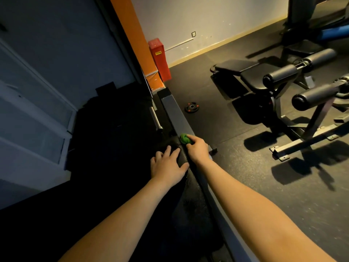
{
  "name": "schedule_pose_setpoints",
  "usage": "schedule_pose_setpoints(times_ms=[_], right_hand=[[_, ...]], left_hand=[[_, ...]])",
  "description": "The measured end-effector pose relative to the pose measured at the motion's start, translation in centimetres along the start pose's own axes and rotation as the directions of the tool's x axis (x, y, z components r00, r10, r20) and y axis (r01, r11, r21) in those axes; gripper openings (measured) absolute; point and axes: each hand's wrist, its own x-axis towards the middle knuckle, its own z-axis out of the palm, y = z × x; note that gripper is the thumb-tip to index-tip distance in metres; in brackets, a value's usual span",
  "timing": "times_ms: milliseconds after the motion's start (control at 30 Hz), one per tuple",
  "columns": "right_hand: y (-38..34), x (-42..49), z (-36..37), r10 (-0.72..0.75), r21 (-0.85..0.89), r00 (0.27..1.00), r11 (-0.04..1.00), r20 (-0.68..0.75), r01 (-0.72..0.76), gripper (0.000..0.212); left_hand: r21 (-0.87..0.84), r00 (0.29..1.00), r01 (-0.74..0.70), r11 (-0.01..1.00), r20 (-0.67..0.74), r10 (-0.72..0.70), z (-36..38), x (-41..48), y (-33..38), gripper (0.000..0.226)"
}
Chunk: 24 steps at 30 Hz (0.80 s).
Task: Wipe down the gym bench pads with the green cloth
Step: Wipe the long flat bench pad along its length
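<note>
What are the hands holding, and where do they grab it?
The right hand grips the green cloth, scrunched in a ball, round its near side. The left hand holds nothing; it rests flat on the pad.

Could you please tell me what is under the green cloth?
The green cloth, bunched in the right hand, sits on the long bench pad. The patch of pad directly beneath it is covered, so its state cannot be seen.
</note>
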Motion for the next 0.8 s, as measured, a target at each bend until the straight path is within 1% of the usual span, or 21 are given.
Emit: schedule_pose_setpoints(times_ms=[100, 167, 233, 333, 433, 533, 700, 800], right_hand=[[-1.3, 2.0, 1.0, 0.033, 0.108, 0.998, 0.993, 0.051, -0.039, 0.047], [-0.8, 2.1, 0.9, 0.024, 0.138, 0.995, 0.99, 0.097, -0.037, 0.047], [0.3, 1.4, 0.6, 0.007, 0.108, 0.993, 0.994, 0.118, -0.02, 0.046], [2.1, 0.0, -0.3, -0.008, 0.051, 0.995, 0.999, 0.1, 0.003, 0.045], [3.3, -1.8, -1.2, -0.018, -0.035, 0.996, 0.999, 0.082, 0.021, 0.037], [3.3, -2.0, -1.3, -0.005, -0.052, 0.996, 0.999, 0.086, 0.009, 0.032], [1.5, 2.3, 0.8, -0.041, -0.004, 0.999, 0.999, 0.017, 0.041, 0.05], [-1.4, 2.4, 0.8, -0.045, 0.084, 0.996, 0.996, 0.082, 0.038, 0.054]], left_hand=[[0.018, 1.0, 0.02, 1.0, 0.002, -0.02, -0.1, 0.2, 0.4, 0.072], [0.008, 0.999, 0.033, 0.999, -0.006, -0.032, -0.1, 0.3, 0.7, 0.071], [-0.012, 0.999, 0.049, 0.999, -0.009, -0.049, 0.3, 0.2, 0.9, 0.071], [-0.045, 0.997, 0.071, 0.996, -0.007, -0.071, 0.8, -0.2, 1.1, 0.069], [-0.055, 0.997, 0.082, 0.995, 0.003, -0.082, 1.1, -0.3, 1.5, 0.068], [-0.057, 0.995, 0.097, 0.994, 0.021, -0.096, 1.1, -0.4, 1.8, 0.067], [-0.067, 0.994, 0.106, 0.992, 0.024, -0.105, 1.3, -0.5, 1.7, 0.067], [-0.057, 0.993, 0.119, 0.991, 0.013, -0.118, 1.4, -0.5, 1.9, 0.067]])
